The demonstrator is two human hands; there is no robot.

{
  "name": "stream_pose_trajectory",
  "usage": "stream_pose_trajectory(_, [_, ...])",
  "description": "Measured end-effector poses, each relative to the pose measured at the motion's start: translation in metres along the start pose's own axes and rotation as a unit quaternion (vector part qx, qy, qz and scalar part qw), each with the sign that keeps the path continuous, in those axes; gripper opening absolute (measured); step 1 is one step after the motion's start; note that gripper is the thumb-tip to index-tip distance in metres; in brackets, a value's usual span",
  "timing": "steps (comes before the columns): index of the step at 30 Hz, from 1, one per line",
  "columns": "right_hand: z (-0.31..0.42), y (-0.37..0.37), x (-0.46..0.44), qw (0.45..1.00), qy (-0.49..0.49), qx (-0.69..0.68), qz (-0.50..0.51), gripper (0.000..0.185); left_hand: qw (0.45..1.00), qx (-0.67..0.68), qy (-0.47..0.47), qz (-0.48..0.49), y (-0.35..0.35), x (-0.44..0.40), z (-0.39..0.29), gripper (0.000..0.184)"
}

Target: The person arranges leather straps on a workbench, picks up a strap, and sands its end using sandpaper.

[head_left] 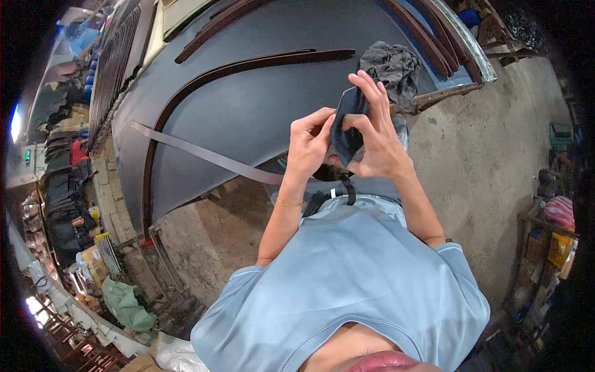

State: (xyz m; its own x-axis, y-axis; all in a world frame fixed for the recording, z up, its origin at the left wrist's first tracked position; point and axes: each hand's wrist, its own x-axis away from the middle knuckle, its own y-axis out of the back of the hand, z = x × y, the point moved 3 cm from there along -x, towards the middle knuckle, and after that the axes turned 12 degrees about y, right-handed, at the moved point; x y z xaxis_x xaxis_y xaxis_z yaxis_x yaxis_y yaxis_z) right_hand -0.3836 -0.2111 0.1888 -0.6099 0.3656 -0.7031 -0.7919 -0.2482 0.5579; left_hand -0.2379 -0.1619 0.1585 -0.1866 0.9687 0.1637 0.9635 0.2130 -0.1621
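Note:
Both hands are raised in front of my body and hold a dark flat piece with angular corners (344,135), perhaps a folded leather piece; its exact kind is not clear. My left hand (308,144) pinches its left edge between thumb and fingers. On the other side, my right hand (383,139) grips it with thumb and index finger curled, the other fingers stretched upward. Just beyond the hands lies a crumpled dark cloth (392,69) at the table's edge. A long grey strap (207,153) runs across the table towards my left forearm.
The dark-topped table (260,105) bears a long curved brown strip (162,118), with more brown strips (427,37) at its far right. Concrete floor (477,149) lies to the right. A shelf with packages (545,248) stands far right; a green bag (127,304) sits lower left.

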Motion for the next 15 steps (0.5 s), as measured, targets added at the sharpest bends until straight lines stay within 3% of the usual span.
stream_pose_trajectory(5, [-0.009, -0.017, 0.001, 0.999, 0.013, 0.028, 0.038, 0.075, 0.992, 0.112, 0.048, 0.026, 0.006, 0.003, 0.0, 0.025])
stream_pose_trajectory(7, [-0.012, -0.025, 0.007, 1.0, 0.002, -0.013, 0.003, 0.084, 0.986, 0.126, 0.1, 0.043, 0.008, 0.004, 0.002, 0.026])
stream_pose_trajectory(8, [-0.013, -0.026, 0.009, 0.999, -0.002, -0.045, -0.015, 0.078, 0.986, 0.127, 0.098, 0.041, 0.012, 0.004, 0.005, 0.026])
stream_pose_trajectory(10, [-0.014, -0.019, 0.011, 0.998, -0.01, -0.059, -0.016, 0.074, 0.957, 0.211, 0.127, 0.156, 0.013, 0.003, 0.011, 0.035])
stream_pose_trajectory(11, [-0.013, -0.014, 0.011, 0.997, -0.021, -0.072, -0.019, 0.07, 0.957, 0.212, 0.126, 0.156, 0.015, 0.002, 0.012, 0.035])
stream_pose_trajectory(13, [-0.014, -0.006, 0.017, 0.997, -0.022, -0.078, -0.02, 0.064, 0.982, 0.095, 0.043, 0.155, 0.016, 0.001, 0.008, 0.049])
stream_pose_trajectory(15, [-0.028, -0.002, 0.035, 0.984, -0.082, -0.149, -0.058, 0.059, 0.981, 0.088, 0.01, 0.173, 0.02, -0.001, 0.006, 0.043])
